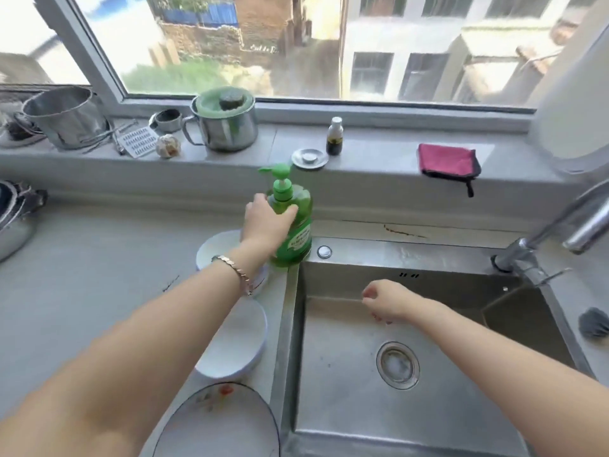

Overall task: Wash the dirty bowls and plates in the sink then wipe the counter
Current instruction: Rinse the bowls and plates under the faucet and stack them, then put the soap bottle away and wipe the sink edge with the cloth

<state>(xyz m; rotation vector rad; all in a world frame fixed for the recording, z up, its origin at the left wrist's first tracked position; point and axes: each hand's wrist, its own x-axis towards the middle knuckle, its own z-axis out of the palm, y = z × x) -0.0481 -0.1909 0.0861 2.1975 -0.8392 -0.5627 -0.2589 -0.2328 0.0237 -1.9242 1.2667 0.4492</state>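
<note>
1. Our tabletop (pixel 82 275) runs wide left of our arm.
2. The sink (pixel 346 407) lies under our right hand (pixel 387 300), whose fingers are loosely curled and hold nothing.
3. A stained plate (pixel 217 423), cut off by the frame's edge, sits beside the sink's left rim.
4. The near bowl (pixel 237 344) and far bowl (pixel 214 249) are partly hidden behind our forearm.
5. Our left hand (pixel 263 222) has its fingers gripping the soap bottle (pixel 296 239) at the sink's corner.

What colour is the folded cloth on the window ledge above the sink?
The cloth is magenta-pink with dark edging; the head view shows it.
</note>
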